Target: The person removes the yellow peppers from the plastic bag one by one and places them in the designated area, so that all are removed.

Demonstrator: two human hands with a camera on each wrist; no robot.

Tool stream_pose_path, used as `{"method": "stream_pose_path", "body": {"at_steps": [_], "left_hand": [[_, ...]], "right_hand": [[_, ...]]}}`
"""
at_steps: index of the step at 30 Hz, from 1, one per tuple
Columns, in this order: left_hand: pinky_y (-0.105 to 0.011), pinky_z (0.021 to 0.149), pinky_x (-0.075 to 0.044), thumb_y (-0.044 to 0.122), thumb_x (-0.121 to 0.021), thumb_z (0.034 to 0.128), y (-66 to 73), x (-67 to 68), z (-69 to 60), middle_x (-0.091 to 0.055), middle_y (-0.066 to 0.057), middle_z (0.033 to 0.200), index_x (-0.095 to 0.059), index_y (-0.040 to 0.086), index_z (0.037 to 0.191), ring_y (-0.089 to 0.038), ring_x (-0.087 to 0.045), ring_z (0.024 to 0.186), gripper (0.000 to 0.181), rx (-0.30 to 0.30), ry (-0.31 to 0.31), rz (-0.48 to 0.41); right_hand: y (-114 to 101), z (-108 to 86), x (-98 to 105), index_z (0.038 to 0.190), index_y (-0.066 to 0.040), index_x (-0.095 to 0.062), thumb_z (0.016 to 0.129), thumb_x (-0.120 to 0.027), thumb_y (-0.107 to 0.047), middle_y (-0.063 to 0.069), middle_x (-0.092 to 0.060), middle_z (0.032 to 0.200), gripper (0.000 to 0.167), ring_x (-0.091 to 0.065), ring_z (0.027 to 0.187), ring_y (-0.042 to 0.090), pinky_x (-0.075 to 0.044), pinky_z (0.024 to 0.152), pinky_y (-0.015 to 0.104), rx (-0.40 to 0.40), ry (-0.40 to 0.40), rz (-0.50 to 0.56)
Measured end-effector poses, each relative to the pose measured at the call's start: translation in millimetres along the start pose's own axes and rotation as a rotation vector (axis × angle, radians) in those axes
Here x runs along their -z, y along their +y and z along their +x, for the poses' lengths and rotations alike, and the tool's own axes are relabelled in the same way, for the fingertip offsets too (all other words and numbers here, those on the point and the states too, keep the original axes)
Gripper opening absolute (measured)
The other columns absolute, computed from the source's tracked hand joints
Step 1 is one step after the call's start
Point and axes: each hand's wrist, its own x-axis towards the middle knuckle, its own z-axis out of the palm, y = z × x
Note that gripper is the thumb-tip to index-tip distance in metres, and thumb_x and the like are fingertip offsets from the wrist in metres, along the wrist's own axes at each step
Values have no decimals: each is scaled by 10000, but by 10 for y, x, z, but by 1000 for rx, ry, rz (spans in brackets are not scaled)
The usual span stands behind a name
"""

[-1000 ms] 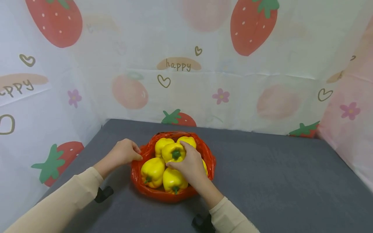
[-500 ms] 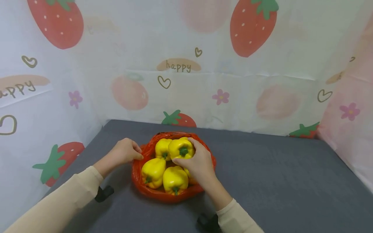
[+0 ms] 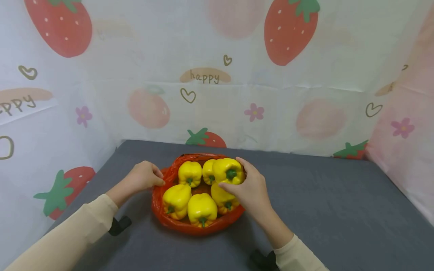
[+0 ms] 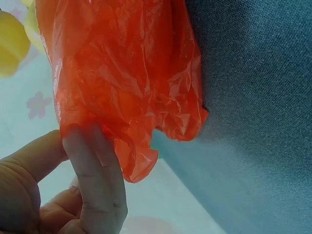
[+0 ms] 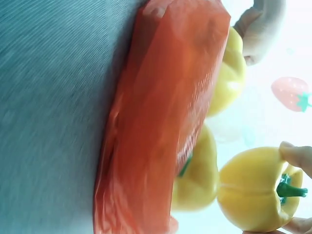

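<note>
Left hand (image 3: pixel 145 177): pinching the bag (image 3: pixel 157 206) at its rim. Right hand (image 3: pixel 252 190): thumb and fingers round one pepper (image 3: pixel 223 170), above the bag's far right. Other peppers (image 3: pixel 202 209): inside. Handling: I'd want the rim steady, the grip light, the pepper clear of the rim.

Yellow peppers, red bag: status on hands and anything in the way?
Left hand pinches edge of red bag. Right hand grips one yellow pepper, above bag's right side. Five other peppers visible inside. Nothing visibly blocking either hand.
</note>
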Motion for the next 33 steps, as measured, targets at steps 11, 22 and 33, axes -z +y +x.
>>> {"method": "stream_pose_path", "body": {"at_steps": [11, 22, 33], "left_hand": [[-341, 684, -602, 106, -719, 866, 27, 21, -22, -690, -158, 955, -717, -57, 996, -162, -623, 688, 209, -17, -15, -8], [-335, 658, -600, 98, -719, 864, 9, 19, -24, -686, -149, 916, -713, -59, 986, -147, -619, 642, 199, -31, -12, -31], [-317, 649, -595, 101, -715, 867, 21, 26, -41, -677, -150, 922, -707, -57, 988, -184, -633, 678, 199, -14, -20, -23]], "right_hand": [[175, 36, 261, 1435, -65, -492, 746, -876, -247, 141, -589, 1381, 809, -615, 1131, 308, -553, 945, 464, -52, 56, -68], [374, 55, 539, 1445, -34, -454, 762, -865, -255, 177, -574, 1381, 827, -596, 1162, 323, -546, 959, 467, -73, 78, -98], [578, 55, 749, 1440, -2, -439, 778, -854, -247, 212, -553, 1386, 819, -575, 1183, 354, -538, 965, 492, -73, 115, -160]]}}
